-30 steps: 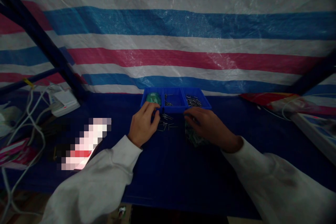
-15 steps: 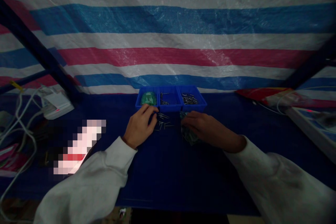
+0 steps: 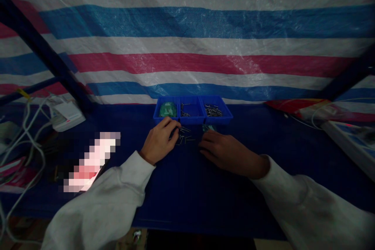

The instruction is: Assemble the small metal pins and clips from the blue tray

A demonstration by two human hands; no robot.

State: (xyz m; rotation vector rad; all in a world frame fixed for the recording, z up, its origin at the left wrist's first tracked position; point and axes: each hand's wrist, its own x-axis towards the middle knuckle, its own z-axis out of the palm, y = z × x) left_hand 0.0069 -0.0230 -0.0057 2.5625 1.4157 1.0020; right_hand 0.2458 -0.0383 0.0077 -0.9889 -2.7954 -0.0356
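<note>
Three blue compartments stand side by side: a green packet (image 3: 168,109) lies in the left one, a few screws (image 3: 185,114) in the middle one, and many screws (image 3: 213,110) in the right one. Loose screws (image 3: 185,139) are scattered on the blue table just in front. My left hand (image 3: 161,140) is at their left edge, fingers curled round something I cannot make out. To their right is my right hand (image 3: 224,148), fingers bent and pressed together over the table. Behind its fingers a greenish plastic bag (image 3: 209,128) shows, partly hidden.
On the left of the blue table (image 3: 175,195) lie a pixelated bright device (image 3: 93,160), white cables (image 3: 26,136) and a white box (image 3: 68,115). At the right are a red package (image 3: 290,105) and a pale tray-like object (image 3: 348,140). Striped sheeting hangs behind.
My right hand has moved slightly down and left, and the bag now shows behind its fingers instead of beneath them. The whole view has shifted slightly; my left hand keeps nearly the same pose.
</note>
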